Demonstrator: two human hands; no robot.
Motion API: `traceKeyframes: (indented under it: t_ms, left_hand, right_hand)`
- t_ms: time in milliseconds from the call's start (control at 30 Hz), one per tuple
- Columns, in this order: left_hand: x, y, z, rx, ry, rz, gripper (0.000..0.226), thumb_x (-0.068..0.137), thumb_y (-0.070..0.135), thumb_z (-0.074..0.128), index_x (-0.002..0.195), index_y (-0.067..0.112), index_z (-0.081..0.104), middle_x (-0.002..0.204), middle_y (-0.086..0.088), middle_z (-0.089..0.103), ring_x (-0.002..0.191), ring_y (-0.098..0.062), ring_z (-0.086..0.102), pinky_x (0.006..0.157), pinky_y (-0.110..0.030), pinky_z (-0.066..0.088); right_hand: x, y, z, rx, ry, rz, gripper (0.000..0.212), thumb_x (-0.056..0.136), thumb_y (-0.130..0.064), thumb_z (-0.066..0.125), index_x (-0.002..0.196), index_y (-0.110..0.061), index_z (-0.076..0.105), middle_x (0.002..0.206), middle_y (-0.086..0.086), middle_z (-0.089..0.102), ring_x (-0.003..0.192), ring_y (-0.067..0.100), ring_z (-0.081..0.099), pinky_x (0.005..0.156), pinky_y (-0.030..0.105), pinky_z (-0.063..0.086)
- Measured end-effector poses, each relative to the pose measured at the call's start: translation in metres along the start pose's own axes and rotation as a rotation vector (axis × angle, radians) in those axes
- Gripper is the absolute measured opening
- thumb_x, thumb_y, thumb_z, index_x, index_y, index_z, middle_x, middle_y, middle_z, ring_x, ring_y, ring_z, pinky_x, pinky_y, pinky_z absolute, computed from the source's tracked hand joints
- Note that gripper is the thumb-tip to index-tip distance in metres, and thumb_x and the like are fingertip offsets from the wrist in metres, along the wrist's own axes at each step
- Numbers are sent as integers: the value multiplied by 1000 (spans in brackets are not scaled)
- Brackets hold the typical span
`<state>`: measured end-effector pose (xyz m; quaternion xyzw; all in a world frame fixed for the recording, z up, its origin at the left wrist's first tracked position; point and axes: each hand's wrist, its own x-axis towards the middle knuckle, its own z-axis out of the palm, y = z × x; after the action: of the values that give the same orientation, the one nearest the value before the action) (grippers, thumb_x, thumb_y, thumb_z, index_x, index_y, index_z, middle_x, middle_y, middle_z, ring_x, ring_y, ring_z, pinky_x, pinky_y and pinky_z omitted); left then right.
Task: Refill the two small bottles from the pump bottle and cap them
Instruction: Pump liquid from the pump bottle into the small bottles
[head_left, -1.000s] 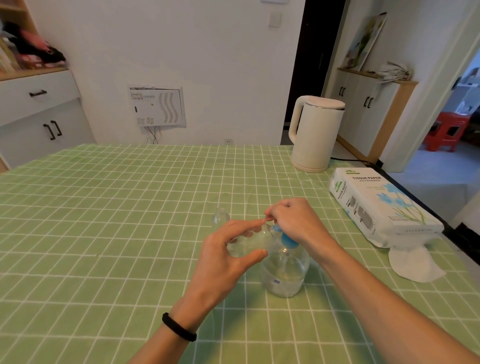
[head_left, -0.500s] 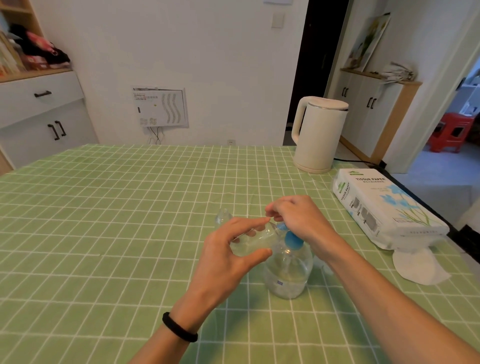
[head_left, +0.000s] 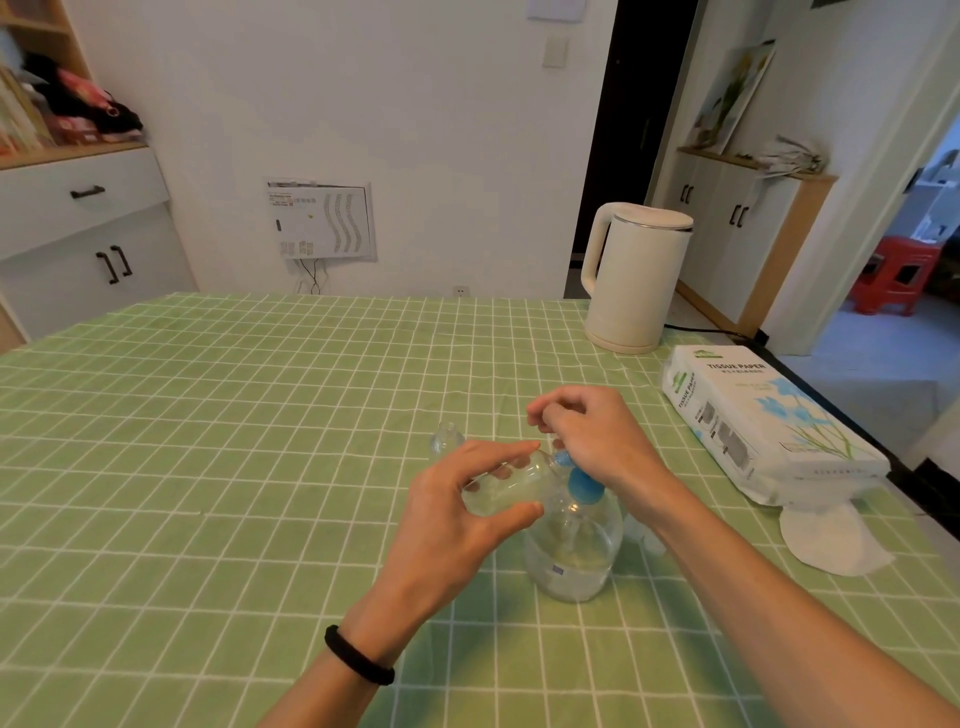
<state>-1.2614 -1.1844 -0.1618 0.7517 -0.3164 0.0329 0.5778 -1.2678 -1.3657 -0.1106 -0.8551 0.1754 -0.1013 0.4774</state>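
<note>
Head-worn view, forward and down

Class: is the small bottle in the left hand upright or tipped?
Tipped: small bottle lies sideways in the left hand, neck toward the pump bottle.

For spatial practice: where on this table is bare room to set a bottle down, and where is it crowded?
Free: green checked tablecloth left of the left hand and behind the standing small clear bottle. Crowded: between clear pump bottle and white tissue pack.
</note>
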Motion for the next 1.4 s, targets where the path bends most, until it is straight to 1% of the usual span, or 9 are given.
traceKeyframes:
  t_ms: [67,133,300,633,800,900,1033,1200,1400]
  left_hand:
    - [2,1,-1,0,4,9,53,79,18,91,125,39,75,111,16,77,103,-10,67,86,-6,43]
    - [2,2,-2,-2,3,8,52,79,19,91,125,39,75,110,16,77,102,-10,67,86,-7,43]
    - [2,-4,1,-4,0,-6,53,79,20,91,125,39,74,111,17,77,103,-9,68,86,-9,44]
    - [-3,-8,4,-17,-8,-28,54,79,21,91,127,39,74,111,16,77,105,-12,69,87,-13,48]
    - [-1,-1,1,-11,-12,-25,53,79,21,91,126,40,74,111,17,77,104,-10,69,87,-13,47]
    - [2,2,-1,3,-4,-6,53,79,19,91,125,39,74,111,17,77,103,-9,68,86,-9,46]
    - [2,1,-1,-8,-6,-6,52,79,20,91,126,38,75,110,16,77,103,-8,69,86,-11,47]
    - [0,-6,1,-8,-11,-27,52,79,20,91,126,35,75,111,15,77,105,-10,69,87,-9,46]
    - [-2,-7,2,-7,-4,-29,52,79,21,91,125,37,75,110,17,77,103,-6,69,86,-7,45]
  right_hand:
    - [0,-2,-1,-6,16,-34,29,108,-16,57,93,-30,78,100,-4,82,109,34,77,101,53,62]
    - [1,-1,-1,-2,10,-44,32,108,-15,56,91,-31,78,100,-1,82,111,38,76,100,56,63]
    - [6,5,0,-18,-31,-10,38,109,-13,52,86,-30,78,101,-9,80,110,18,76,110,46,58]
    - [3,8,3,-56,-46,17,40,107,-15,53,79,-31,78,99,-11,81,104,17,77,107,47,58]
    - [-1,0,-1,-56,-43,22,33,106,-16,55,91,-19,84,106,-9,82,107,16,75,108,45,57]
    - [2,-3,-4,-70,-14,0,29,105,-19,58,97,-12,85,101,-8,83,105,23,77,102,48,60]
    - [4,0,-2,-13,-30,27,32,106,-15,54,95,-18,83,107,-6,82,110,17,75,109,43,57]
    - [4,8,0,8,-63,50,42,105,-3,48,86,-26,78,101,-4,81,111,19,76,111,43,57]
    - [1,7,2,-7,-47,49,44,102,-2,50,79,-27,77,94,-7,80,109,21,76,110,45,58]
